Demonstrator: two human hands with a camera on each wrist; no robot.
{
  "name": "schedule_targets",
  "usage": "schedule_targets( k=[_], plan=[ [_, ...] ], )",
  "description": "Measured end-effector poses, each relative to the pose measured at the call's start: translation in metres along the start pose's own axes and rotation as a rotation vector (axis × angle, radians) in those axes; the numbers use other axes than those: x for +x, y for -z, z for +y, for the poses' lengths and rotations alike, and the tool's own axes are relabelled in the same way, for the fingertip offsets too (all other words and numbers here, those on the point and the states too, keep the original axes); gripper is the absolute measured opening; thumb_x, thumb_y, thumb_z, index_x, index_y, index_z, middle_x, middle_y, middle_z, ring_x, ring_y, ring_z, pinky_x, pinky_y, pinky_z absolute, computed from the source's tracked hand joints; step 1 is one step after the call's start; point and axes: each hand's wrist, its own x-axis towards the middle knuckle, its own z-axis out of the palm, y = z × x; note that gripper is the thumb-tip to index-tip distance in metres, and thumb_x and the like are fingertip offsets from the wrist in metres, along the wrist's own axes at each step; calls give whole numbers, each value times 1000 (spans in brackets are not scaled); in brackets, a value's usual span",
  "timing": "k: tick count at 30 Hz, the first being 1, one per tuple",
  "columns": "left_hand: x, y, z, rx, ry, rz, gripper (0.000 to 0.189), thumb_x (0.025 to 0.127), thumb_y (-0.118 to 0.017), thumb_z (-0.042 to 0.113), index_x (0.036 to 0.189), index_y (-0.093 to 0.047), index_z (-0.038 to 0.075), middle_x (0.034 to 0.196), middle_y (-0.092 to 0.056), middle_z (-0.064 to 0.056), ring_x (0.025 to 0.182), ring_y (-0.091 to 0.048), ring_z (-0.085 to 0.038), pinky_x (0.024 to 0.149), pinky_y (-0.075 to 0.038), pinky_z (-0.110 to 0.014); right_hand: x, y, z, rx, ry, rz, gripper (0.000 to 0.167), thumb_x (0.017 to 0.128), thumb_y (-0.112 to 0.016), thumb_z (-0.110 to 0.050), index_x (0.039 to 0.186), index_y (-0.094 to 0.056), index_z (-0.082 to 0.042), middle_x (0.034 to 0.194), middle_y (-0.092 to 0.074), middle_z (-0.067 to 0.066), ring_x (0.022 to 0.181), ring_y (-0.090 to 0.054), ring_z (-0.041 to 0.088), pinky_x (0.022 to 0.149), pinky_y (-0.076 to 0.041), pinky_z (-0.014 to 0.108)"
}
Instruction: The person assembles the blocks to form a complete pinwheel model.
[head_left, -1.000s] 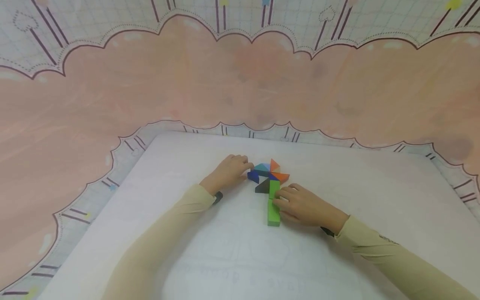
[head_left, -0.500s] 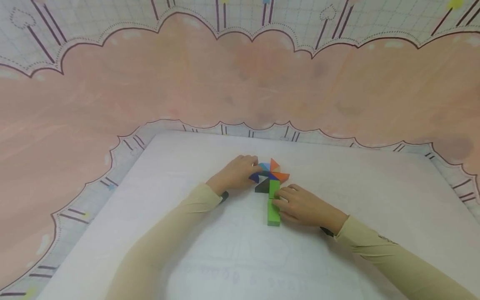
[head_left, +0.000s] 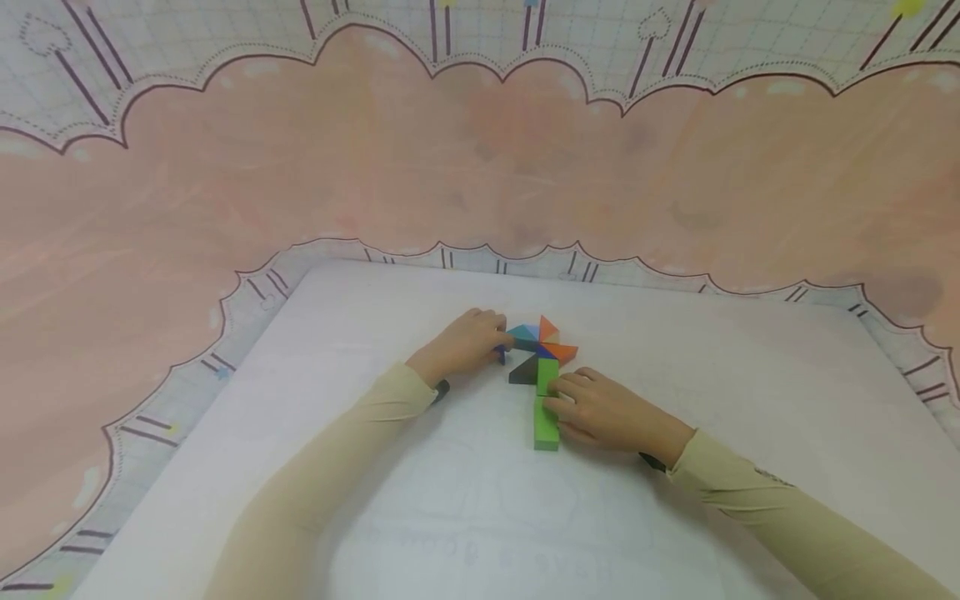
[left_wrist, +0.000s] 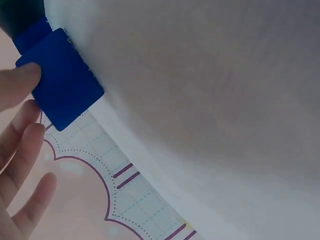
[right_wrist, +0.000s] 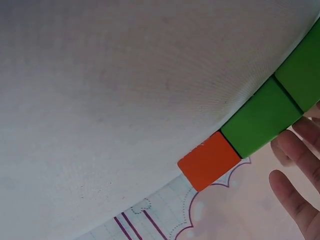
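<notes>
My left hand (head_left: 461,343) pinches a blue block (left_wrist: 67,82) at the left end of a small block figure. In the left wrist view the thumb lies on its face, and another blue piece and a dark one show behind it. My right hand (head_left: 611,412) rests its bent fingers along the right side of two green blocks, the lower one (head_left: 546,427) and the upper one (head_left: 547,375), set end to end. Above these lie an orange triangle (head_left: 550,327), a second orange piece (head_left: 562,353) and a teal block (head_left: 523,340). A black triangle (head_left: 525,370) adjoins the upper green block.
The figure lies on a white tabletop (head_left: 420,517) bearing faint writing. Beyond its edges is a pink cloud-patterned cloth (head_left: 465,175) with a scalloped border. A dark band (head_left: 441,390) shows under the left wrist.
My left hand reached right over the teal block, then drew slightly back left with the blue block, leaving a gap beside the black triangle. The right hand and green blocks look unmoved.
</notes>
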Motion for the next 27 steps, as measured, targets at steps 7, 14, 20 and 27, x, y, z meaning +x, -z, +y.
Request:
schedule_targets(
  k=[7,14,20,27],
  plan=[
    [4,-2,1,-2,-54,34,20,84,-68,15,103,-68,19,95,-63,1,95,-58,-16,94,-44,-34,-1,-1,1,-4,6,8,26,86,-64,-23,109,-60,-13,111,-63,6,106,-60,22,91,-49,39],
    [2,1,-5,58,21,48,29,79,-73,15,106,-64,18,100,-66,-1,98,-60,-19,95,-44,-36,-1,-2,2,-7,9,5,27,86,-64,-23,110,-60,-13,112,-63,6,107,-59,22,91,-48,38],
    [6,-3,-7,49,32,18,26,82,-71,17,107,-64,18,102,-68,1,100,-60,-19,98,-43,-36,0,-2,2,-6,11,2,27,86,-64,-24,110,-60,-13,111,-63,7,106,-59,22,91,-48,39],
    [21,-7,4,69,-24,16,25,84,-68,17,109,-64,21,106,-67,1,104,-59,-18,100,-41,-36,-1,-2,2,-7,20,24,26,86,-64,-23,109,-61,-13,110,-63,6,105,-59,22,91,-48,39]
  ],
)
